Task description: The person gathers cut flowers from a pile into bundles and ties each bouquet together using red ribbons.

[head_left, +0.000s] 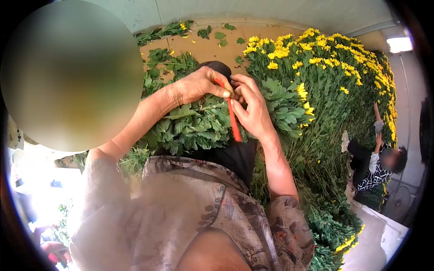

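A bunch of yellow chrysanthemums [199,124] lies across my lap, its leafy stems to the left and its yellow heads to the right. Over it, a red strip [233,121] hangs down between my hands, and part of it shows at my left fingers. My left hand [203,86] is closed, thumb and fingers pinching the strip. Close beside it, my right hand [251,105] is closed too, its thumb against the strip and its fingertips partly hidden. Whether the strip passes around the stems cannot be seen.
A large heap of yellow chrysanthemums [316,90] fills the right side. Loose leafy stems [181,63] lie on the brown floor [199,45] ahead. Another person [377,169] sits at the far right, an arm toward the heap; a fan [400,201] stands nearby. A blurred disc covers the upper left.
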`<control>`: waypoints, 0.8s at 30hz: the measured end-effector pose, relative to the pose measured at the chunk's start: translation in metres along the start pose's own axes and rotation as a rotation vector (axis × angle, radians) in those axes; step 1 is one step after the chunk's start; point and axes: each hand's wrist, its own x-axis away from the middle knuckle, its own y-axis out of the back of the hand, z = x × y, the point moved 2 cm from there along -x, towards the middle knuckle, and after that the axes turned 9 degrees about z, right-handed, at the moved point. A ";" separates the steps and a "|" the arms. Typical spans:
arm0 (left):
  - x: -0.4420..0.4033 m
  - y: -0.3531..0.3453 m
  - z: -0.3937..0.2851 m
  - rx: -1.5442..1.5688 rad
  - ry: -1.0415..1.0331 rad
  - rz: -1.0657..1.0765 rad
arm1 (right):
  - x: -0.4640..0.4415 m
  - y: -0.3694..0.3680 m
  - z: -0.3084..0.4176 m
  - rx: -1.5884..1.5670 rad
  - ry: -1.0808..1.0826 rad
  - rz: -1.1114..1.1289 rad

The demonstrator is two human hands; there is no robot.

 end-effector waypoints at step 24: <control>0.005 -0.023 -0.009 -1.497 -0.557 -0.345 | 0.005 0.009 -0.009 -0.289 0.029 -0.058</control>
